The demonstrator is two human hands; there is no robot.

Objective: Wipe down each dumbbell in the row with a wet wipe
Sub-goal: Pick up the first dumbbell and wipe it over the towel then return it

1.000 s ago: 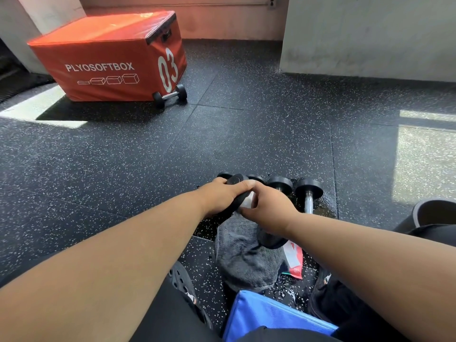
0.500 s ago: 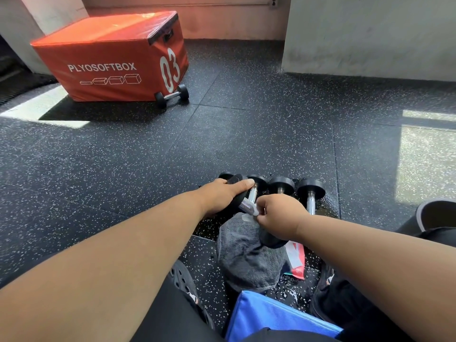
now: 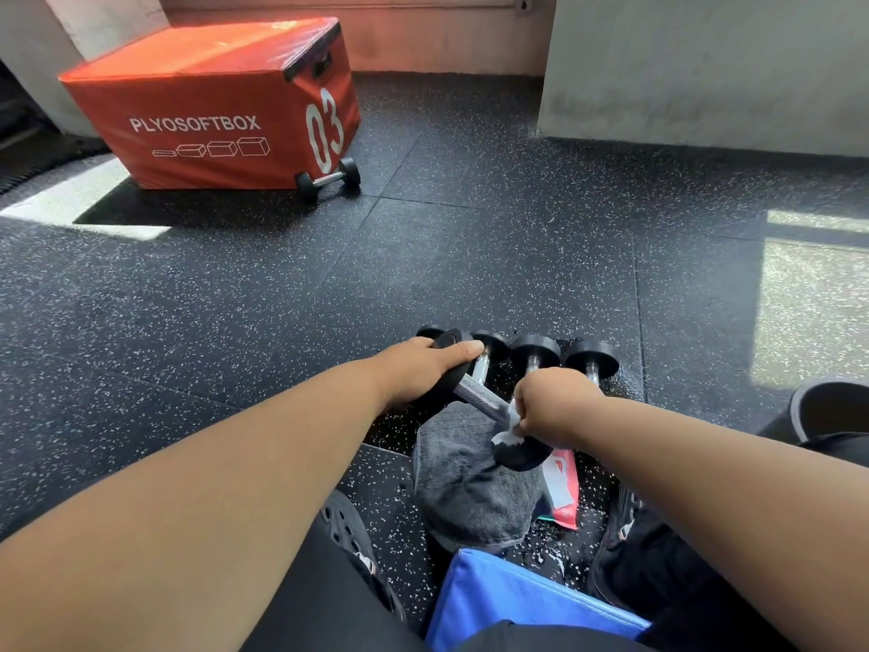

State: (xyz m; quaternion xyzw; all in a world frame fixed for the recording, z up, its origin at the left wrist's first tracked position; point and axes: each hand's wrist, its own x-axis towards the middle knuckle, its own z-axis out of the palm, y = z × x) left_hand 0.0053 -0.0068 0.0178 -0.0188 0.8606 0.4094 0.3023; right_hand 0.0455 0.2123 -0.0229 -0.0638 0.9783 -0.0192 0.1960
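Partly hidden, left hand (image 3: 423, 369) grips dumbbell (image 3: 484, 402); right hand (image 3: 555, 407) clamps wipe (image 3: 510, 428) on its handle.

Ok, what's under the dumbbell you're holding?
A grey towel lies on the floor beneath the held dumbbell; a red packet pokes out beside it. Whatever lies under the towel is hidden.
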